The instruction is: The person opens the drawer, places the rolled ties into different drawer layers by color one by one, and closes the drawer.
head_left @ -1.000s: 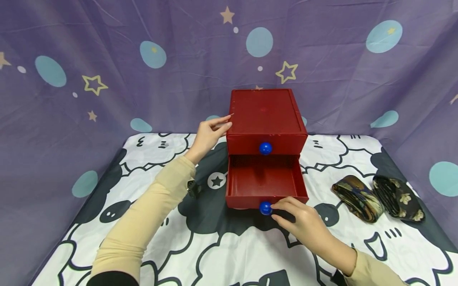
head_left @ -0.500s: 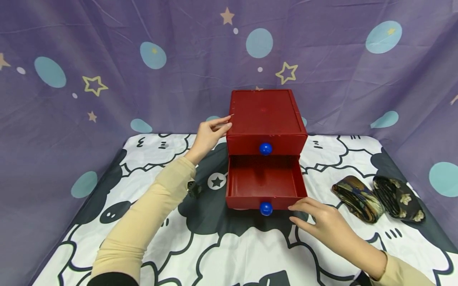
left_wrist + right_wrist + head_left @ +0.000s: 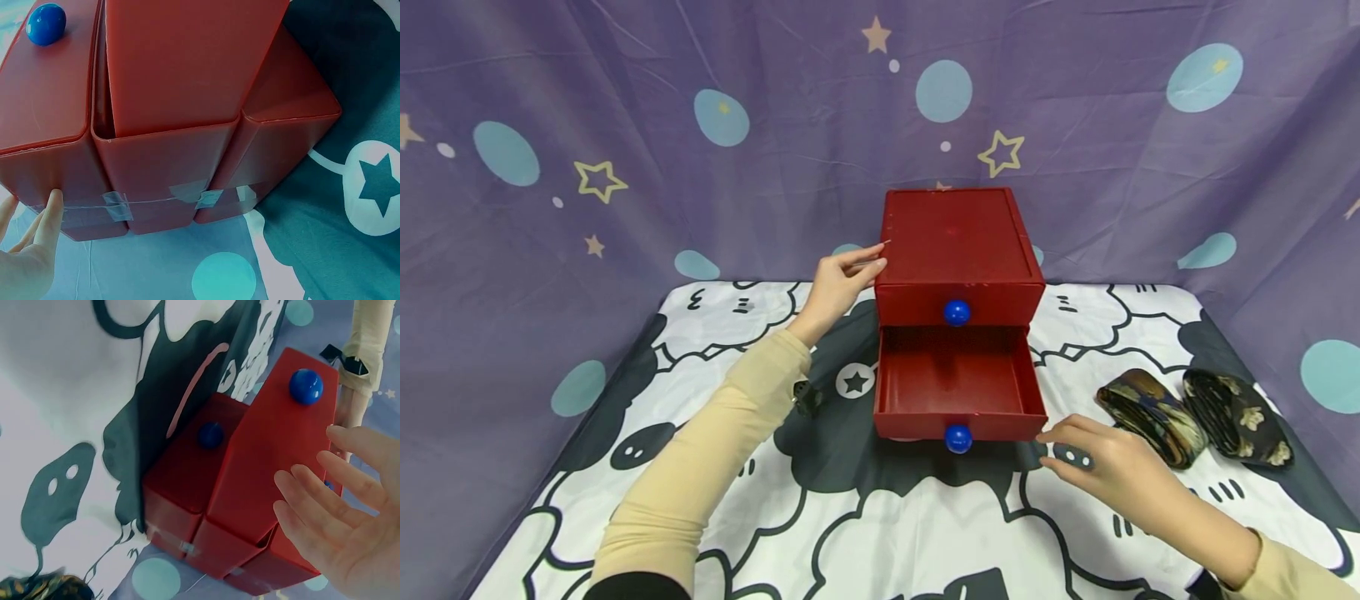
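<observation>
A red drawer cabinet [image 3: 958, 237] stands on the table, with a blue knob [image 3: 957, 312] on its shut top drawer. Below that, the middle drawer [image 3: 913, 426] is pulled out, its inside bare, with another blue knob [image 3: 958, 439] on its front. My left hand [image 3: 835, 290] rests its fingertips against the cabinet's left side, fingers fairly straight. In the left wrist view those fingers [image 3: 49, 225] touch the red wall. My right hand [image 3: 1108, 467] hovers beside the drawer's front right corner, holding nothing. The right wrist view shows its fingers [image 3: 306, 509] spread and relaxed.
Two folded dark patterned cloths [image 3: 1153, 417] lie side by side to the right, just beyond my right hand. A cartoon-print cloth [image 3: 925, 533] covers the table. A purple curtain [image 3: 805, 108] hangs close behind the cabinet.
My right hand has let go of the drawer's knob and moved right, past the drawer's corner. My left hand and the pulled-out drawer have stayed in place.
</observation>
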Available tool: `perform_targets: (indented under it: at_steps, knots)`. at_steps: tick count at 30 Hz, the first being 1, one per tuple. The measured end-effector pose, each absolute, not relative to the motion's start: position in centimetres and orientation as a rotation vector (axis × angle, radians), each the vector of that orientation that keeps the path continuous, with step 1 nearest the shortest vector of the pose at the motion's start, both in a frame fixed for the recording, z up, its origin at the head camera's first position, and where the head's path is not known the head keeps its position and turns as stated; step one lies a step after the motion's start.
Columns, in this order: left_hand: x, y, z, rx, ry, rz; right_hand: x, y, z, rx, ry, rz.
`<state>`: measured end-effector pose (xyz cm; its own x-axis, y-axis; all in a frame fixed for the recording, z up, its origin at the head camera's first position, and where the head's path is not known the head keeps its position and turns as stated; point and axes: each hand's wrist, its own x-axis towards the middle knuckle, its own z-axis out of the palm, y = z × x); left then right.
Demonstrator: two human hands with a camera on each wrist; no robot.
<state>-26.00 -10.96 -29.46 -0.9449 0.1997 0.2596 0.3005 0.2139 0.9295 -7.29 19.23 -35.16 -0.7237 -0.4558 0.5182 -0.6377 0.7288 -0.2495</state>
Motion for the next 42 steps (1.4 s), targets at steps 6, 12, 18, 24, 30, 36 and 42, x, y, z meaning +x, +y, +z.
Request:
perform_targets:
  at_steps: [6, 12, 18, 24, 30, 36, 42]
  knots:
    - [-26.0, -11.0, -29.4, -0.488, -2.385, -1.858, -7.2, 20.4, -34.9, 0.762, -2.655, 0.554]
    - [-26.1, -10.9, -29.5, -0.492, -2.385, -1.856, -7.5, 21.6, -34.6, 0.656, -2.836, 0.522]
    - [-26.1, -10.9, -29.5, -0.493, -2.396, -1.854, -8.5, 23.0, -34.6, 0.613, -2.901, 0.536]
    - [-26.0, -11.0, -29.3, -0.490, -2.412, -1.847, -9.7, 24.4, -34.5, 0.563, -2.979, 0.586]
    - [-26.0, -11.0, -29.3, -0.498, -2.394, -1.865, -11.0, 25.9, -34.7, 0.610, -2.932, 0.644]
    - [-26.0, -10.9, -29.3, -0.495, -2.387, -1.860, -12.1, 27.3, -34.9, 0.583, -2.946, 0.612]
    - [-26.0, -10.9, -29.3, -0.484, -2.394, -1.860, -13.2, 28.8, -34.8, 0.525, -2.992, 0.616]
